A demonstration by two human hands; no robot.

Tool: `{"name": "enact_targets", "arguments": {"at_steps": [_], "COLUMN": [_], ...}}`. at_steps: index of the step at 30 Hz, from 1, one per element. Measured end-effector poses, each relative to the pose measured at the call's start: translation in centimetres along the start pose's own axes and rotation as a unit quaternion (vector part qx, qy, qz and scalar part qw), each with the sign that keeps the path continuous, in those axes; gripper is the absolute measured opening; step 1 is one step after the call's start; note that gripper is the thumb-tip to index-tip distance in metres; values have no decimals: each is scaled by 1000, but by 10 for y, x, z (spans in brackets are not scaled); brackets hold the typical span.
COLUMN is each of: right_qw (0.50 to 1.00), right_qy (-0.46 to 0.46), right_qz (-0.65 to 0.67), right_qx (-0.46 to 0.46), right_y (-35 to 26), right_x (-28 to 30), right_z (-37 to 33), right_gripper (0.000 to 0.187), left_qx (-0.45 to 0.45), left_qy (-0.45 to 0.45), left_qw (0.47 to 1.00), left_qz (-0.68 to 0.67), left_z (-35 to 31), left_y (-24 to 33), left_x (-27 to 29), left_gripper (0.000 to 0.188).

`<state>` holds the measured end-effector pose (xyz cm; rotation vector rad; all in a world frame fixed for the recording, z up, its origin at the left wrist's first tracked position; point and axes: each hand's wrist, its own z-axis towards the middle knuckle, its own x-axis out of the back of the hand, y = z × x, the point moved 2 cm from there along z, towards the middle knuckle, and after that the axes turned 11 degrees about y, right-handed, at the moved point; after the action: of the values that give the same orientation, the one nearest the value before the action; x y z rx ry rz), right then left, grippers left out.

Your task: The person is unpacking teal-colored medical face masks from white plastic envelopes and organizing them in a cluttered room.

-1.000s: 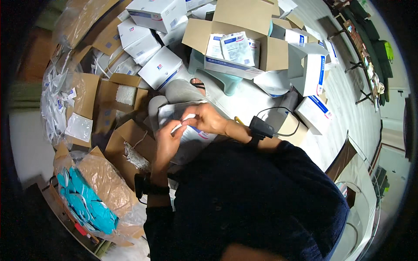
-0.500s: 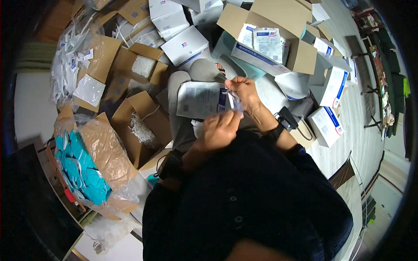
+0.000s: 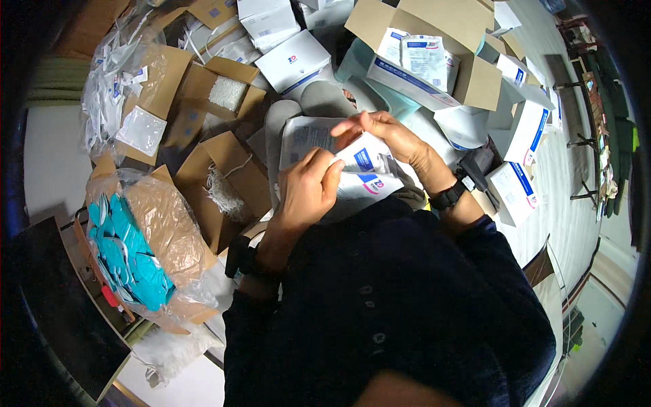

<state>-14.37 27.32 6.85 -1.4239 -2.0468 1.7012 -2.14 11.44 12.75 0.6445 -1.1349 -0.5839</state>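
A white printed pouch [image 3: 359, 186] with blue and pink marks is held up in front of my body above my lap. My left hand [image 3: 304, 192] is closed on its left edge, thumb and fingers pinching it. A raised white fold with a blue patch [image 3: 364, 157] stands at the pouch's top; I cannot tell whether it is a flap or a separate packet. My right hand [image 3: 397, 139] is bent round the upper right of this fold, its fingertips partly hidden. Behind the hands, another printed pouch [image 3: 298, 136] lies flat across my legs.
An open carton [image 3: 468, 85] with several pouches stands ahead on the right, with white boxes [image 3: 512, 193] beside it. Small brown boxes [image 3: 230, 163] with white filler are on the left. Nearer left is a plastic-lined box [image 3: 169, 230] of teal packets [image 3: 129, 254].
My hands have moved apart from their close pinch. The pouch now stands raised and spread between them, nearer my body, where before it was mostly hidden. The view has shifted slightly.
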Motion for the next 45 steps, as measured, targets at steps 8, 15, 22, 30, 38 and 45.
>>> {"name": "enact_targets", "arguments": {"at_steps": [8,15,22,30,38,45], "right_qw": [971,951,888,849,830,898], "right_qy": [121,236,408,469,467,368], "right_qz": [-183,-173,-212,-238,-306,-226], "right_qx": [92,100,-24,-44,11,87], "right_y": [7,27,60,86,89,73], "right_x": [-21,-19,31,41,40,28], "right_z": [-21,-8,-1,-5,4,10], "right_gripper": [10,20,35,42,43,27], "left_qx": [105,-10,-396,-263,-73,94], "left_qy": [-13,-28,-3,-52,32,41], "left_qw": [994,994,918,960,987,993], "left_qz": [-36,105,26,-82,-140,55], "left_z": [3,1,-8,-12,-19,37], "left_y": [-11,-12,49,50,22,-39], "left_x": [-10,-45,-52,-30,-36,-49], "left_gripper": [17,16,12,24,19,24]}}
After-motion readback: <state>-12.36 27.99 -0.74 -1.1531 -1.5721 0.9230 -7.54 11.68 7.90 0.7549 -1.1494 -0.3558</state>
